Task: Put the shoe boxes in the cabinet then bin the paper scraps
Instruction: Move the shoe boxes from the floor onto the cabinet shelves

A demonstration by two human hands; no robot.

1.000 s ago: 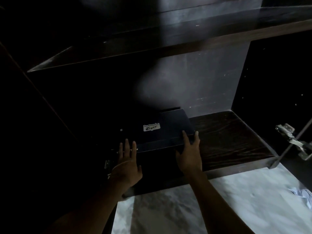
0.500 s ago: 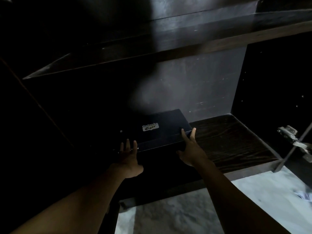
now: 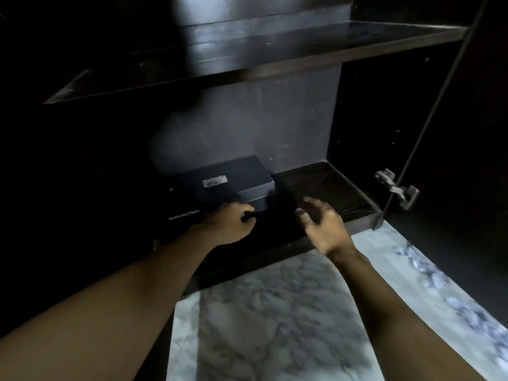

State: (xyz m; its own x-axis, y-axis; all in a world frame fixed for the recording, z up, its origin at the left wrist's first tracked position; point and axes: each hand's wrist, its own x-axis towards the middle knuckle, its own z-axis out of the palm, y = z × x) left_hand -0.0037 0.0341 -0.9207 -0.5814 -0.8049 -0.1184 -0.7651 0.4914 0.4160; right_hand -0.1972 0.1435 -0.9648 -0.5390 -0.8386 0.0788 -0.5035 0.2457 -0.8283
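The shoe box (image 3: 228,182) now lies deeper in the cabinet (image 3: 275,70) than half a second ago. It sits flat on the lower shelf (image 3: 324,185), close to the back wall and toward the left side, with its white label facing up. Before, both palms were flat on its near side and were pushing it. Now only the left hand (image 3: 231,224) is at the box, at 6 o'clock of it. Its fingers are curled against the near face under the lid edge, but this corner is very dark, so I cannot tell if they grasp the box or only press on it.

The right hand (image 3: 321,224) has left the box. It hangs in the air at 3 o'clock of the left hand, above the front edge of the shelf, with the fingers spread and released, holding nothing (it is blurred, so I judge it is in motion).

For the task this means that this box is practically stored and only a last small push may remain. At 3 o'clock of the box the shelf is bare wood. At 4 o'clock of the view, on the marble floor (image 3: 275,312), lie pale crumpled pieces that look like the paper scraps (image 3: 428,270); they are not yet binned.
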